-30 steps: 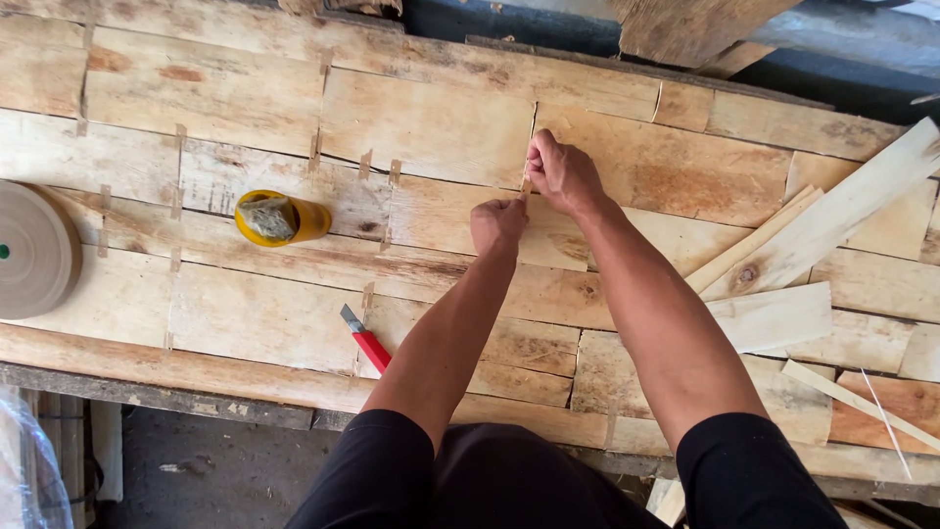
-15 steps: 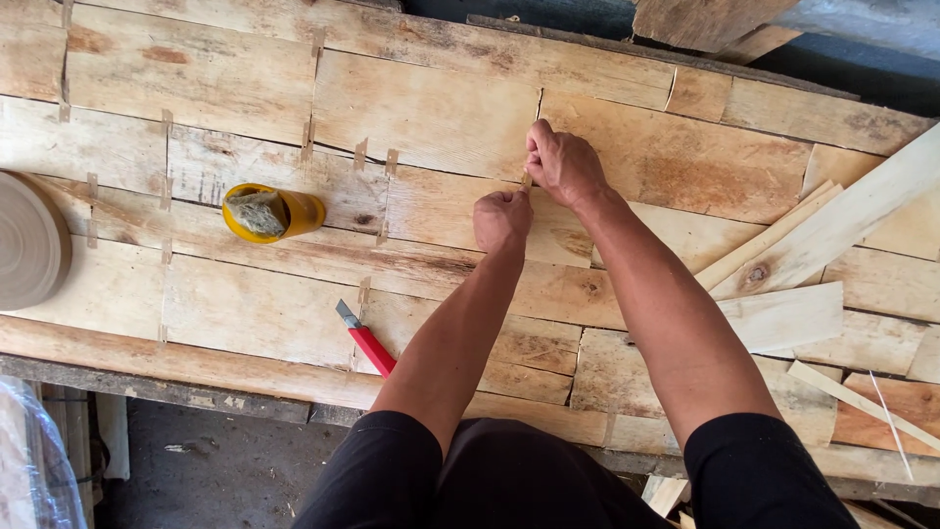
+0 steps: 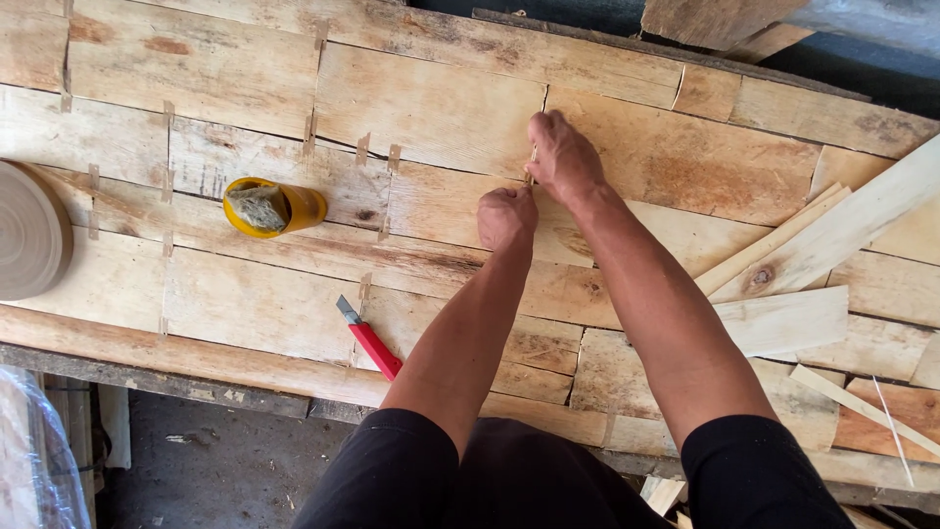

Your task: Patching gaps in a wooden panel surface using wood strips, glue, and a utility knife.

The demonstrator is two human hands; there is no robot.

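Note:
Both my hands meet over a vertical seam between two pale veneer sheets [image 3: 431, 108] on the bench. My right hand [image 3: 563, 157] is curled, with its fingertips on the seam. Just below it, my left hand [image 3: 507, 217] is closed into a loose fist. A short tan strip of paper tape [image 3: 532, 176] runs between the two hands along the seam, pinched at each end. Similar short tape strips [image 3: 364, 149] bridge other joints across the sheets.
A yellow cup [image 3: 294, 208] lies on its side left of my hands, with a grey wad in its mouth. A red utility knife [image 3: 370, 343] lies near the front edge. A tape roll [image 3: 29, 230] sits far left. Loose wood strips [image 3: 813, 245] lie at right.
My hands stay at the same seam, and the left hand has dropped slightly below the right. The view has shifted a little.

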